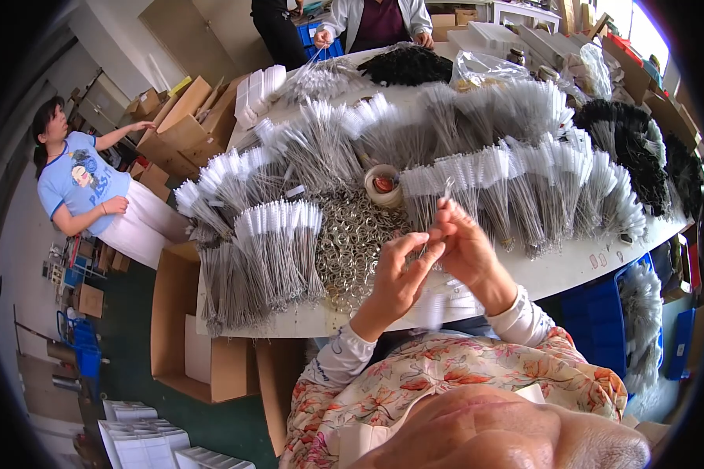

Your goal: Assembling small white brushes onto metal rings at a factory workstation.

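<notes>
Near the table's front edge, my left hand (403,277) and my right hand (473,254) meet with their fingers closed. A thin wire-handled brush (432,311) appears to run between them, its white bristles blurred below. A small shiny wire loop (449,186) stands above my right fingertips. Most of the handle is hidden by the fingers. Left of my hands spreads a heap of metal rings (360,246). Beyond it sits a round cream container (383,187) with something red inside. Bundles of white-bristled brushes (278,246) lie left of the rings; more bundles (516,184) lie to the right.
Black-bristled brushes (630,152) lie at the right, others (407,65) at the back. A blue crate (598,316) with brushes stands right of the table, an open cardboard box (180,332) left. One person (90,184) stands at left; another (375,23) works across the table.
</notes>
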